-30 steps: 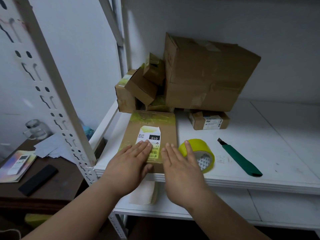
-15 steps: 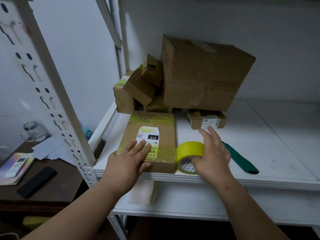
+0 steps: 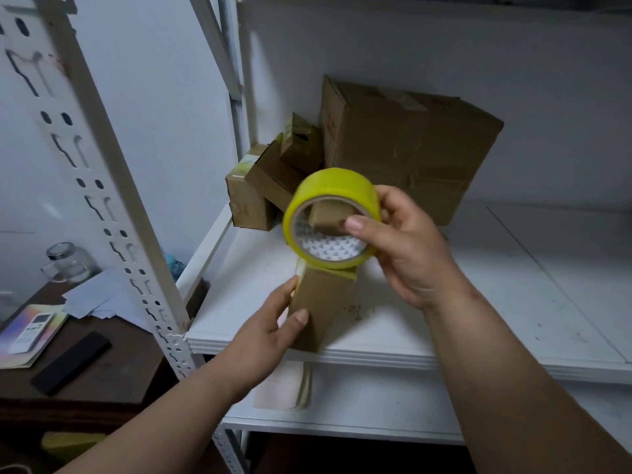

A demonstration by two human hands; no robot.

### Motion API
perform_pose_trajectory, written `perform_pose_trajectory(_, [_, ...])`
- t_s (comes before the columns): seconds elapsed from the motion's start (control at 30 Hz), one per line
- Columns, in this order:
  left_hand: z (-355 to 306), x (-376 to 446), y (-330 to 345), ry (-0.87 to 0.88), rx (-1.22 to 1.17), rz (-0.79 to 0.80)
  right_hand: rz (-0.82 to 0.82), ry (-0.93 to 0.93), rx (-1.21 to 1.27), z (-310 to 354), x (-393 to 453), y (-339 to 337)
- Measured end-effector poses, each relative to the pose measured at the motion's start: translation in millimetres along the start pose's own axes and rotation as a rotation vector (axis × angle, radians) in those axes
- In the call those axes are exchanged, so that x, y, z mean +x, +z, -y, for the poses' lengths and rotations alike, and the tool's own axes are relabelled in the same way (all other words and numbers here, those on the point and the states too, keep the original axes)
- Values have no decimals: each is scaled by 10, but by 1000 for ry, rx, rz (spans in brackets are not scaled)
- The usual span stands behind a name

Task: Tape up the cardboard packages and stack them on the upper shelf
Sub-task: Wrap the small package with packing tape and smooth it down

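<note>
**Inspector A:** Checking the head view: the right hand [image 3: 407, 248] pinches the yellow tape roll [image 3: 333, 218], thumb inside the core, raised above the shelf board [image 3: 478, 336]. The left hand [image 3: 270, 333] grips the flat cardboard package [image 3: 319, 311] by its near end.

**Inspector B:** Orientation?

**Inspector A:** Package tilted up on edge, long axis running from the shelf's front lip away and upward toward the roll.

**Inspector B:** Progress?

**Inspector A:** Judged early: taping under way, other boxes [image 3: 403, 148] heaped behind, nothing visibly stacked.
</note>
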State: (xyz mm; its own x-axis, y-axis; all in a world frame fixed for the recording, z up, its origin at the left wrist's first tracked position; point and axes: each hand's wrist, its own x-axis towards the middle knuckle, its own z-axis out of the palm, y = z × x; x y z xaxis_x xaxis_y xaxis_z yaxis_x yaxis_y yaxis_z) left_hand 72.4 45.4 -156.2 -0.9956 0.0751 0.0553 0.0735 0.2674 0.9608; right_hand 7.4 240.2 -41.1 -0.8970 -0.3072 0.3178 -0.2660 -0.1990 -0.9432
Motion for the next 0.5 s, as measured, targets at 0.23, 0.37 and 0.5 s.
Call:
perform_pose_trajectory(0.23, [-389,202,-304,184,-88,-190,141,7,-234,-32,127,451])
perform_pose_trajectory(0.37, [-481,298,-194,210,-175,-165,158,-21,-203,-15,142,491])
perform_pose_trajectory(0.5, [-450,301,-119,194,-55,-196,151,-28,-203,-44,140,407])
